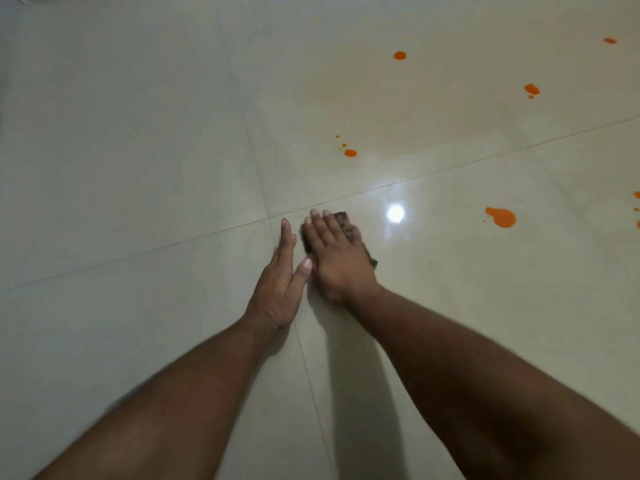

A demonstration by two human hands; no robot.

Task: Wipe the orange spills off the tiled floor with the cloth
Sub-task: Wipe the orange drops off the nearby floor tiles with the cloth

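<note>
My right hand lies flat on a small dark brown cloth, pressing it to the pale tiled floor; most of the cloth is hidden under the palm. My left hand rests edge-on on the floor just left of it, fingers straight, holding nothing. Orange spills dot the tiles beyond and to the right: a large blot, a drop with small specks, a round drop, a blot and a far one.
Grout lines cross near my fingertips. A bright lamp reflection shines on the tile right of the cloth. More orange marks sit at the right edge. A faint smeared sheen covers the far tile.
</note>
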